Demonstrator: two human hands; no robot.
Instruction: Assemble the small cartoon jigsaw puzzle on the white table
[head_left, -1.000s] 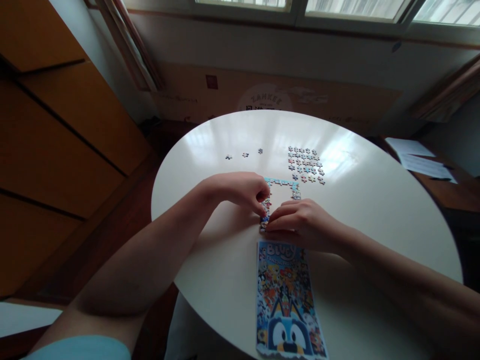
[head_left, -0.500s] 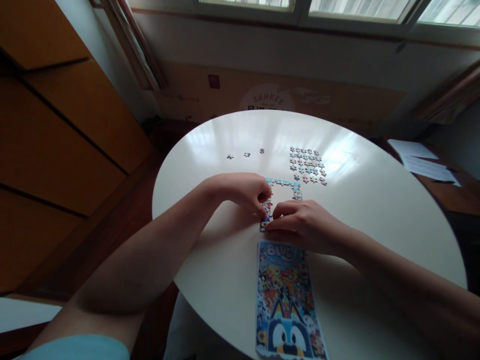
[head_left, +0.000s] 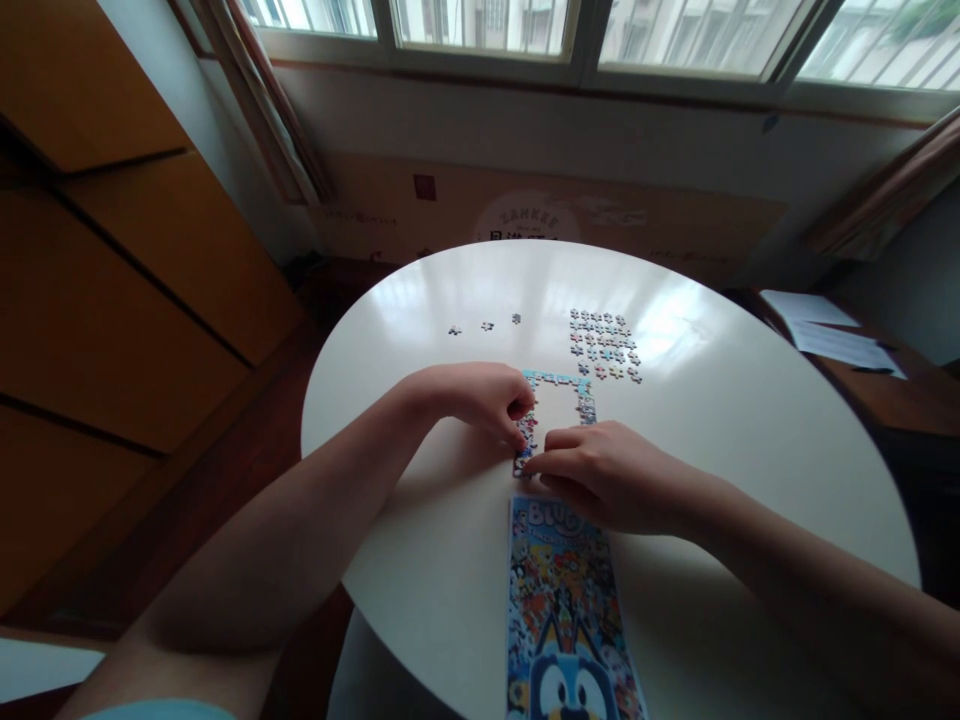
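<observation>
A partly joined puzzle frame (head_left: 556,378) lies on the white oval table (head_left: 420,290), its light blue edge at the far side. My left hand (head_left: 491,398) rests at the frame's left side, fingers curled, fingertips on the pieces. Opposite it, my right hand (head_left: 592,465) reaches in from the right with its fingertips at the near left corner, fingers bent and close together. Whether either hand grips a piece is too small to make out. Just below the frame lies a colourful puzzle picture sheet (head_left: 562,600) with a blue dog, partly under my right hand.
Loose puzzle pieces (head_left: 604,342) stand in rows at the far right of the frame. Three single pieces (head_left: 487,326) lie at the far left. Papers (head_left: 840,340) rest on a brown surface to the right. Orange cabinets (head_left: 90,340) stand at the left.
The view has tilted up slightly, so the table sits lower in the picture. My right hand's fingers have shifted a little at the corner; my left hand stays at the left side.
</observation>
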